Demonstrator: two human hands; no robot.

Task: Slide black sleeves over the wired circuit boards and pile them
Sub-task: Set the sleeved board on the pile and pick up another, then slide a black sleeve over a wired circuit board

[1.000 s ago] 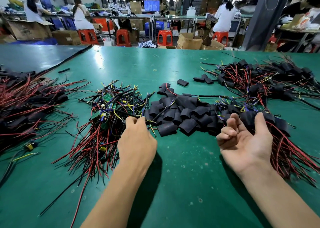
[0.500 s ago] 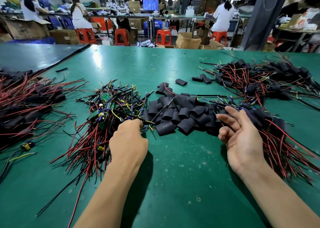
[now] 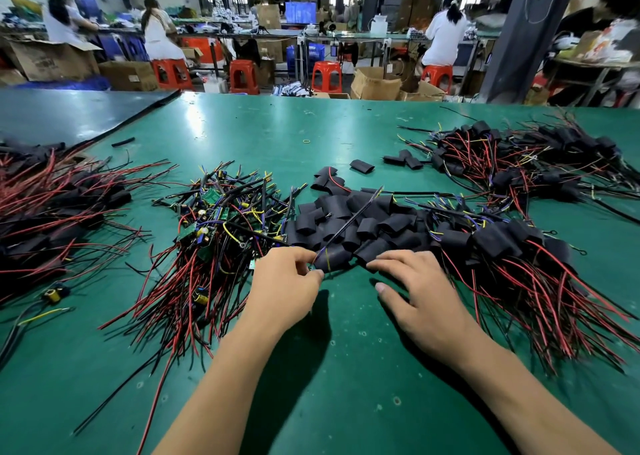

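A heap of bare wired circuit boards [image 3: 221, 222] with red and black leads lies left of centre on the green table [image 3: 346, 368]. Beside it is a pile of loose black sleeves [image 3: 349, 215]. My left hand [image 3: 287, 285] pinches one wired circuit board by its wires; a long black lead [image 3: 349, 224] slants up over the sleeves. At the pile's near edge lies a black sleeve [image 3: 337, 259], right in front of those fingertips. My right hand [image 3: 419, 295] lies palm down, its fingers stretched left and touching that sleeve. Sleeved boards [image 3: 498, 243] are piled to the right.
More sleeved boards are heaped at the far right [image 3: 519, 163] and at the left edge [image 3: 52, 208]. A few stray sleeves [image 3: 362, 166] lie behind the pile. A dark mat [image 3: 69, 115] covers the far left. People sit at benches beyond the table.
My left hand pulled a wired board out of the heap and moved right. My right hand turned palm down and swung left from the sleeved pile to the near sleeve.
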